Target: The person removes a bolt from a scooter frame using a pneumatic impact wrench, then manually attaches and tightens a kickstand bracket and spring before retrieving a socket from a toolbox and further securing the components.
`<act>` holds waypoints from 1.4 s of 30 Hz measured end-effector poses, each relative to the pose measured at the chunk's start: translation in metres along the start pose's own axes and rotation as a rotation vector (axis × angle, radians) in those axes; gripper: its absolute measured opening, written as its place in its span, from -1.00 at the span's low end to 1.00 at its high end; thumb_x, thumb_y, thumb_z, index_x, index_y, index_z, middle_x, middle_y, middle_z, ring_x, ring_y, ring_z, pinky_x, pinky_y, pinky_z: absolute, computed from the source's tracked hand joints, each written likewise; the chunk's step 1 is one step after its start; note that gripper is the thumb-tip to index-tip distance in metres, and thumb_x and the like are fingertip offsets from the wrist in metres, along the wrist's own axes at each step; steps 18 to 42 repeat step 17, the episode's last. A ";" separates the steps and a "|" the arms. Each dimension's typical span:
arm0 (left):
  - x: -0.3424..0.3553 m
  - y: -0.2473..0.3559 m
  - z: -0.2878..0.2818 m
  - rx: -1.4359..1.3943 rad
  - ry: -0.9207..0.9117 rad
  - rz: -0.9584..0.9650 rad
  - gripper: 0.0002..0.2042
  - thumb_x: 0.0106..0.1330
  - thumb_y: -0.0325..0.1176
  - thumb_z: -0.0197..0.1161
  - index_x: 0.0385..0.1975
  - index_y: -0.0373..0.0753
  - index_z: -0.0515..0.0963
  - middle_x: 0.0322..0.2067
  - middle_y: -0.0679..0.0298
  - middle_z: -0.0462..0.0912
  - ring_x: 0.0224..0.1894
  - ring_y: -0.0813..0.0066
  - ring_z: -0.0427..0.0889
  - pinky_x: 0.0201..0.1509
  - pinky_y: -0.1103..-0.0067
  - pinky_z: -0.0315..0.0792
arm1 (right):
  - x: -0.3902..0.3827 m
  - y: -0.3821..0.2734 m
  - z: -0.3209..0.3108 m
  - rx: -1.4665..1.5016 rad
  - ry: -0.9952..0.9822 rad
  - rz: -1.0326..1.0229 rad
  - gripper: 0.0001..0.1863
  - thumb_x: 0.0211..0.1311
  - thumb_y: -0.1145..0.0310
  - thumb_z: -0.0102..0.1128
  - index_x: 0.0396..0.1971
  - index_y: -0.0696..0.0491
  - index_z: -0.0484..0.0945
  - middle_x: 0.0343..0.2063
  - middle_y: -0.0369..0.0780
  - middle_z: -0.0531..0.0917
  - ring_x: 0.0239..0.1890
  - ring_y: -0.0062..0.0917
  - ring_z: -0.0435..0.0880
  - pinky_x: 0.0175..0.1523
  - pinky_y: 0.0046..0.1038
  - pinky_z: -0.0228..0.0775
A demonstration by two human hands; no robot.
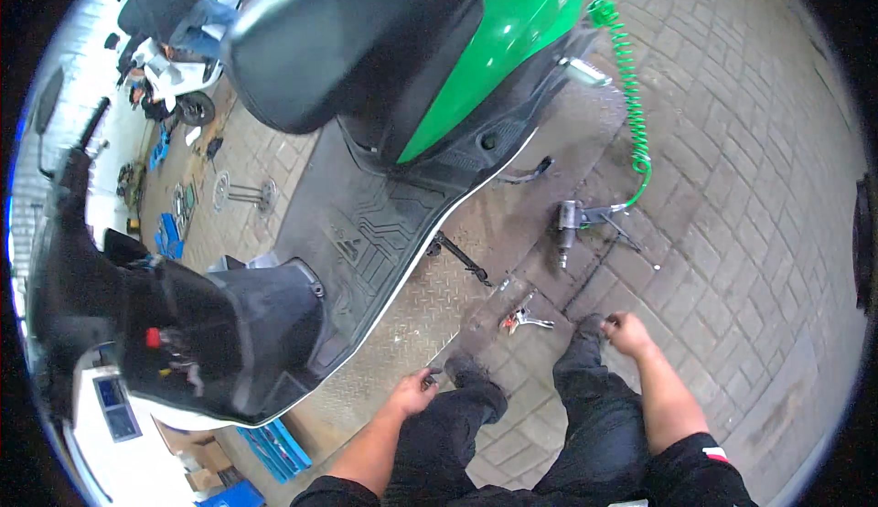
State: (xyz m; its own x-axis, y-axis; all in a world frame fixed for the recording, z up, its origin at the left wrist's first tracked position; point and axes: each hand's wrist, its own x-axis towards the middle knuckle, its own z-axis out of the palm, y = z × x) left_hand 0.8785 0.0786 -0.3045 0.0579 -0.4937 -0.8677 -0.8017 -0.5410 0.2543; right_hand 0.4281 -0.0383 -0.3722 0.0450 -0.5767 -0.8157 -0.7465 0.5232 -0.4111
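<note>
My left hand (416, 394) is low over my left knee, fingers curled in, with a small dark thing at the fingertips that is too small to name. Beside my right shoe, my right hand (629, 334) is closed, its fingers pressed together; whatever they may hold is hidden. On the ground between my feet and the scooter lies a plier-like metal tool (528, 320) with a reddish part. Farther off, an air impact wrench (569, 224) rests on the paving, joined to a green coiled air hose (631, 105). Neither hand touches these tools.
A green and black scooter (366, 224) stands across my front and left on a metal plate (402, 324), its side stand (462, 258) sticking out. Blue tool trays (274, 449) lie at the lower left. Another person (169, 13) bends by a white scooter (174, 75) at the far left.
</note>
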 end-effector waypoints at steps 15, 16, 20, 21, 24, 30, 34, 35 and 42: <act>-0.321 0.165 0.037 0.360 -0.174 0.430 -0.46 0.19 -0.06 0.13 0.14 -0.16 0.35 0.09 0.00 0.42 0.10 0.10 0.44 0.16 0.34 0.33 | -0.264 0.141 -0.107 -0.735 -0.288 0.069 -0.45 0.21 -0.09 -0.03 0.00 0.03 0.51 0.01 -0.10 0.53 0.09 -0.25 0.47 0.16 -0.31 0.31; -0.341 0.164 0.045 0.272 -0.164 0.418 -0.46 0.19 -0.05 0.14 0.15 -0.15 0.34 0.09 -0.01 0.42 0.11 0.13 0.44 0.17 0.36 0.32 | -0.267 0.142 -0.119 -0.665 -0.202 0.068 -0.43 0.20 -0.12 -0.03 0.00 0.03 0.51 0.02 -0.10 0.52 0.10 -0.26 0.47 0.18 -0.32 0.30; -0.357 0.160 0.054 0.183 -0.157 0.410 -0.45 0.19 -0.04 0.14 0.16 -0.14 0.34 0.09 -0.03 0.42 0.12 0.17 0.43 0.19 0.39 0.31 | -0.273 0.135 -0.131 -0.591 -0.117 0.070 -0.41 0.19 -0.14 -0.03 0.00 0.03 0.51 0.04 -0.11 0.51 0.10 -0.27 0.47 0.20 -0.33 0.28; -0.357 0.160 0.054 0.183 -0.157 0.410 -0.45 0.19 -0.04 0.14 0.16 -0.14 0.34 0.09 -0.03 0.42 0.12 0.17 0.43 0.19 0.39 0.31 | -0.273 0.135 -0.131 -0.591 -0.117 0.070 -0.41 0.19 -0.14 -0.03 0.00 0.03 0.51 0.04 -0.11 0.51 0.10 -0.27 0.47 0.20 -0.33 0.28; -0.357 0.160 0.054 0.183 -0.157 0.410 -0.45 0.19 -0.04 0.14 0.16 -0.14 0.34 0.09 -0.03 0.42 0.12 0.17 0.43 0.19 0.39 0.31 | -0.273 0.135 -0.131 -0.591 -0.117 0.070 -0.41 0.19 -0.14 -0.03 0.00 0.03 0.51 0.04 -0.11 0.51 0.10 -0.27 0.47 0.20 -0.33 0.28; -0.357 0.160 0.054 0.183 -0.157 0.410 -0.45 0.19 -0.04 0.14 0.16 -0.14 0.34 0.09 -0.03 0.42 0.12 0.17 0.43 0.19 0.39 0.31 | -0.273 0.135 -0.131 -0.591 -0.117 0.070 -0.41 0.19 -0.14 -0.03 0.00 0.03 0.51 0.04 -0.11 0.51 0.10 -0.27 0.47 0.20 -0.33 0.28; -0.357 0.160 0.054 0.183 -0.157 0.410 -0.45 0.19 -0.04 0.14 0.16 -0.14 0.34 0.09 -0.03 0.42 0.12 0.17 0.43 0.19 0.39 0.31 | -0.273 0.135 -0.131 -0.591 -0.117 0.070 -0.41 0.19 -0.14 -0.03 0.00 0.03 0.51 0.04 -0.11 0.51 0.10 -0.27 0.47 0.20 -0.33 0.28; -0.357 0.160 0.054 0.183 -0.157 0.410 -0.45 0.19 -0.04 0.14 0.16 -0.14 0.34 0.09 -0.03 0.42 0.12 0.17 0.43 0.19 0.39 0.31 | -0.273 0.135 -0.131 -0.591 -0.117 0.070 -0.41 0.19 -0.14 -0.03 0.00 0.03 0.51 0.04 -0.11 0.51 0.10 -0.27 0.47 0.20 -0.33 0.28; -0.357 0.160 0.054 0.183 -0.157 0.410 -0.45 0.19 -0.04 0.14 0.16 -0.14 0.34 0.09 -0.03 0.42 0.12 0.17 0.43 0.19 0.39 0.31 | -0.273 0.135 -0.131 -0.591 -0.117 0.070 -0.41 0.19 -0.14 -0.03 0.00 0.03 0.51 0.04 -0.11 0.51 0.10 -0.27 0.47 0.20 -0.33 0.28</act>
